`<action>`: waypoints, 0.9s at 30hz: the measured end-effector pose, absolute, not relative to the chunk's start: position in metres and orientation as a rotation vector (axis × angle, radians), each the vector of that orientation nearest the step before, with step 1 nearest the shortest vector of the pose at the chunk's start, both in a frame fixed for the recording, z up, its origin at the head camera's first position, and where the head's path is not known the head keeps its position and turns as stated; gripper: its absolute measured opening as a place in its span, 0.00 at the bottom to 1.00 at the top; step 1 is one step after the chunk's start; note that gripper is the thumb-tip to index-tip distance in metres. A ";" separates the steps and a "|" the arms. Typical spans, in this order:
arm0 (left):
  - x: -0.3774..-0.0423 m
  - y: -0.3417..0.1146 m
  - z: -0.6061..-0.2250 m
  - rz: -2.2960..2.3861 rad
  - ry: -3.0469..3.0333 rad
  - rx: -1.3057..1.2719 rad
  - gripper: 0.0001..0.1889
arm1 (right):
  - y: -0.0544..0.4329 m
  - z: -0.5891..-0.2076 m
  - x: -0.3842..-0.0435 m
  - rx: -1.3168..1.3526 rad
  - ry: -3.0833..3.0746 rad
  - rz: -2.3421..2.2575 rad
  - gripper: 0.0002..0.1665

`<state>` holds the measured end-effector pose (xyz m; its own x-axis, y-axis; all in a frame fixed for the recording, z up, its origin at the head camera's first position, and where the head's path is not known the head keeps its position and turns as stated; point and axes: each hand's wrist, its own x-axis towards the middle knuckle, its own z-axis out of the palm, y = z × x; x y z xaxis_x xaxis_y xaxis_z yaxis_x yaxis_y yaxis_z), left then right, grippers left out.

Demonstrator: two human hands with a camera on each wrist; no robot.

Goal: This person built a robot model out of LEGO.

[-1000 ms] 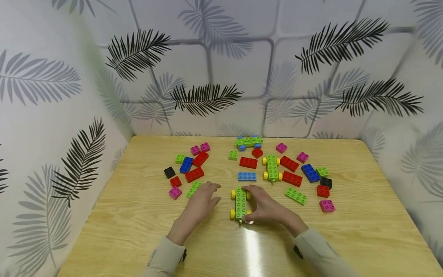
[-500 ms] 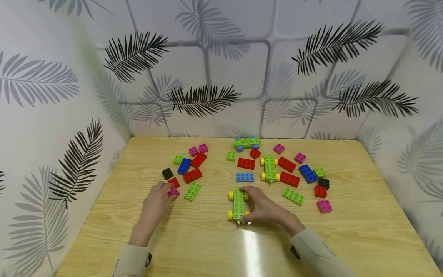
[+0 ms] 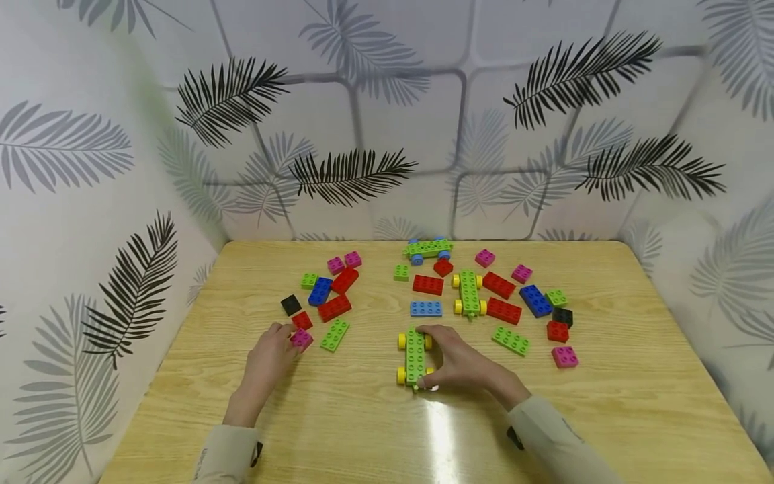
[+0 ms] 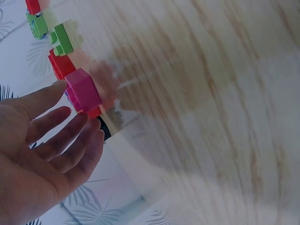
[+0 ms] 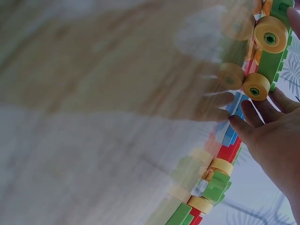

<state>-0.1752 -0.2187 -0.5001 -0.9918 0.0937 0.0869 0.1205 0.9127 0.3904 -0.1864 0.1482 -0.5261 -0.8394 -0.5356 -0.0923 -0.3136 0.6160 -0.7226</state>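
Observation:
A pink building brick (image 3: 301, 339) lies on the table at the left. My left hand (image 3: 268, 363) is beside it, with thumb and fingertips close to its left side. In the left wrist view, the thumb tip appears to touch the pink brick (image 4: 84, 89), while the other fingers spread loosely behind it. My right hand (image 3: 456, 359) holds a green toy car base (image 3: 415, 359) with yellow wheels, thumb at its near end and fingers at its far end. The right wrist view shows those fingers against the car base (image 5: 269, 65), near the table surface.
A red brick (image 3: 302, 320), a black brick (image 3: 291, 304) and a flat green brick (image 3: 335, 335) lie near the left hand. Beyond the held base are a light blue brick (image 3: 426, 308) and another yellow-wheeled base (image 3: 469, 294). A blue-wheeled base (image 3: 428, 249) stands at the back.
My left hand has moved left from beside the flat green brick to the pink brick, where it stays over the last half second. The right hand keeps hold of the car base.

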 end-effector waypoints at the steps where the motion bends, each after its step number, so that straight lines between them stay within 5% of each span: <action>1: -0.176 -0.218 -0.501 -0.619 -3.014 -0.166 0.20 | 0.148 -0.526 -0.186 -0.687 2.543 -1.054 0.58; 27: -0.181 -0.214 -0.514 -0.624 -3.046 -0.010 0.21 | 0.149 -0.528 -0.187 -0.701 2.533 -1.052 0.58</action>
